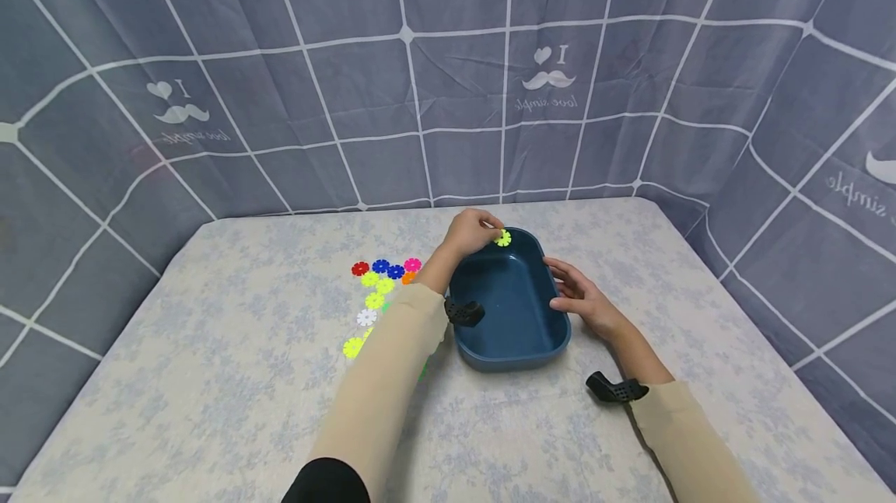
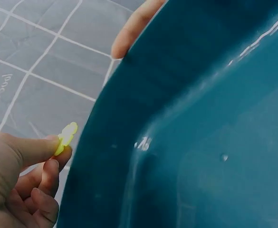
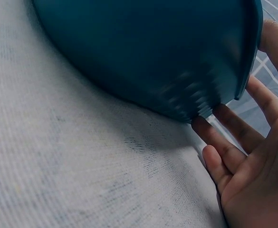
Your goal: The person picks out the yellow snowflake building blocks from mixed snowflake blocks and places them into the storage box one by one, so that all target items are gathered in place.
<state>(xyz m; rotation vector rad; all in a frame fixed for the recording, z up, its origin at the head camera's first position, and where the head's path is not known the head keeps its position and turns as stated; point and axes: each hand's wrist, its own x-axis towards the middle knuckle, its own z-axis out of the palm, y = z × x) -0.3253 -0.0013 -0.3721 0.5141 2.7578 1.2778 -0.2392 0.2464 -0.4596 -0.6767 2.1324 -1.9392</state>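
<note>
Pinching a yellow flower-shaped piece (image 1: 503,238) between thumb and fingertip, the left hand (image 1: 472,232) sits at eleven o'clock on the blue-green container (image 1: 514,293); the piece itself is at about twelve, by the far rim. Whether it touches that rim cannot be told. At three o'clock the right hand (image 1: 586,301) has its fingers spread and loosely extended, tips against the outer wall and thumb by the rim, apparently steadying it. The step in hand looks like bringing a single piece to the container; the next move would seem to call for a slight shift toward six o'clock, past the rim, then a parting of thumb and finger.

The piece is thin and flat, its edge notched into petals, probably plastic. The container is smooth and glossy, a rounded rectangle with steep walls and soft inner corners that catch the light. Out toward nine and ten o'clock lie a red piece (image 1: 360,269), a pink piece (image 1: 412,264), a white piece (image 1: 367,317) and others in blue, orange and yellow, partly hidden by the left sleeve (image 1: 381,378). Beneath spreads a pale, blue-mottled tablecloth (image 1: 210,378) with a woven look; at twelve hangs a creased, grid-printed curtain (image 1: 455,83).
</note>
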